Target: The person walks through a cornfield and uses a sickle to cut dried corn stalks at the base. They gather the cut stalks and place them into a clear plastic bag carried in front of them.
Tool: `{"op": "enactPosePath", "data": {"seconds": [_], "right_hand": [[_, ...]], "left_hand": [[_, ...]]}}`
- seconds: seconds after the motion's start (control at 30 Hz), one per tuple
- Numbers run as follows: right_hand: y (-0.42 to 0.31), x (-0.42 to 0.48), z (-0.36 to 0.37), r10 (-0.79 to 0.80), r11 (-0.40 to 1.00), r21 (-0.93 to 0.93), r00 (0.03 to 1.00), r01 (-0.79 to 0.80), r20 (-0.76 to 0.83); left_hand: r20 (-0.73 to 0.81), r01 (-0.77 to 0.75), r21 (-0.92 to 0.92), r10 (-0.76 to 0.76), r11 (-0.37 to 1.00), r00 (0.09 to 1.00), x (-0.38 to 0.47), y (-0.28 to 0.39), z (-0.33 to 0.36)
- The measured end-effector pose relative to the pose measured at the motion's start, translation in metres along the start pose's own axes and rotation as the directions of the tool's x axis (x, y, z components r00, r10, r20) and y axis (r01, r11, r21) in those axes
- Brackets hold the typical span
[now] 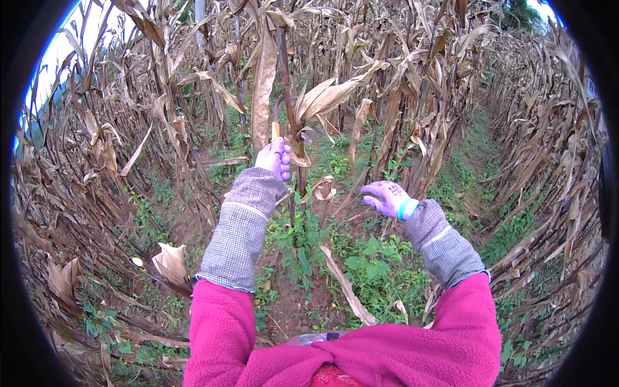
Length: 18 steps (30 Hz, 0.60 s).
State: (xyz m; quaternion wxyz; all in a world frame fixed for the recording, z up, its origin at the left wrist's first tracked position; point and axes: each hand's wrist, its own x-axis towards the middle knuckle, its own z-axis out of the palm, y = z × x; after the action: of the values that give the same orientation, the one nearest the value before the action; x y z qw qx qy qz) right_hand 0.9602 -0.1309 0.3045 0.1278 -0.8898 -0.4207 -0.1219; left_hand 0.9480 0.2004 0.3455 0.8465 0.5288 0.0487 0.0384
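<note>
My left hand (273, 158), in a purple-and-white glove, is closed around the orange-toned handle (275, 129) of a sickle. Its thin grey blade (276, 110) rises above the fist and bends toward a dry corn stalk (284, 72). Whether the blade touches the stalk I cannot tell. Pale dry husks (329, 99) spread out from the right side of this stalk. Lower and to the right, my right hand (387, 196), gloved alike with a turquoise cuff, hovers with bent fingers apart and holds nothing.
Standing dry corn (401, 63) fills the far side. Leaning and fallen stalks (527, 251) crowd both sides. Green weeds (382, 263) and reddish soil (302, 309) lie between my arms. An opened husk (171, 263) sits at the left, and a grassy furrow (466, 164) runs along the right.
</note>
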Motion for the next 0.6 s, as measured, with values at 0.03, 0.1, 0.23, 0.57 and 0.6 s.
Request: {"op": "enactPosePath", "data": {"seconds": [0.03,0.1,0.23,0.57,0.6], "right_hand": [[-0.008,0.02,-0.025,-0.067,0.994,-0.085,0.996,0.062,-0.06],[-0.027,0.052,-0.063,-0.231,0.938,-0.305,0.951,0.162,-0.204],[-0.061,0.122,-0.118,-0.58,0.69,-0.638,0.788,0.34,-0.207],[-0.13,0.212,-0.184,-0.351,0.123,-0.943,0.902,0.31,0.25],[-0.13,0.214,-0.183,-0.312,0.139,-0.942,0.916,0.306,0.252]], "left_hand": [[0.009,-0.004,-0.028,0.005,1.0,1.0,-0.003,0.002,0.007],[0.013,0.004,-0.082,-0.003,0.997,1.0,-0.005,-0.008,0.021],[0.076,0.061,-0.168,-0.049,0.984,0.996,-0.05,-0.023,0.041],[0.155,-0.035,-0.027,0.039,0.999,0.987,-0.119,-0.04,0.03],[0.14,-0.034,-0.006,0.035,0.999,0.99,-0.118,-0.04,0.03]]}}
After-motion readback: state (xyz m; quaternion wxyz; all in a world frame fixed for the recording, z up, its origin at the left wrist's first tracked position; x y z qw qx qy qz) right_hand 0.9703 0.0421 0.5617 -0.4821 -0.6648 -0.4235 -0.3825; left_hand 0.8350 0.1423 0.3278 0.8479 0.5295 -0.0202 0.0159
